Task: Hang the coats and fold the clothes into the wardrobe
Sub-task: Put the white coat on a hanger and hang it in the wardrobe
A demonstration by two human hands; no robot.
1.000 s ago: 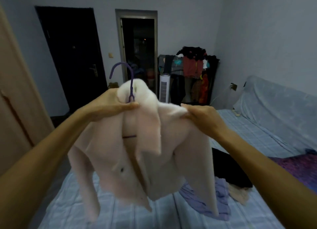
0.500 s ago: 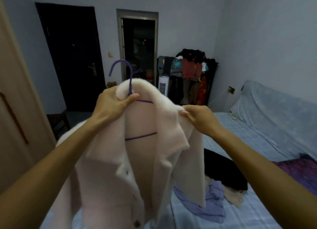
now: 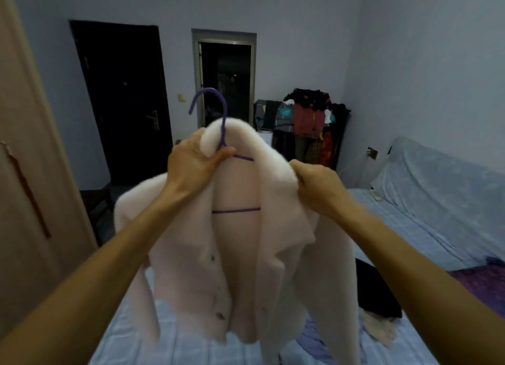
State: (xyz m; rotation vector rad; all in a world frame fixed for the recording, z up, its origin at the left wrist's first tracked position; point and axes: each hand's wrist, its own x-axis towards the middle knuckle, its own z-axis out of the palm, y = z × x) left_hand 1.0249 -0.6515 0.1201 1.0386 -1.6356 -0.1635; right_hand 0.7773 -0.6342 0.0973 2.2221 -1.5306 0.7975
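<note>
A fluffy pale pink coat hangs in front of me on a purple hanger, its hook sticking up above the collar. My left hand grips the collar and the hanger's neck together. My right hand pinches the coat's right shoulder and lapel. The coat's front is open, with the hanger's crossbar showing inside. More clothes lie on the bed below: a black garment, a lilac one and a beige one.
A wooden wardrobe door stands at the left. A bed with a blue checked sheet fills the lower view. A dark door, an open doorway and a loaded clothes rack are at the back wall.
The coat has been lifted higher and settled onto the hanger, its front now hanging straight and open. Both hands rose with it and kept their hold.
</note>
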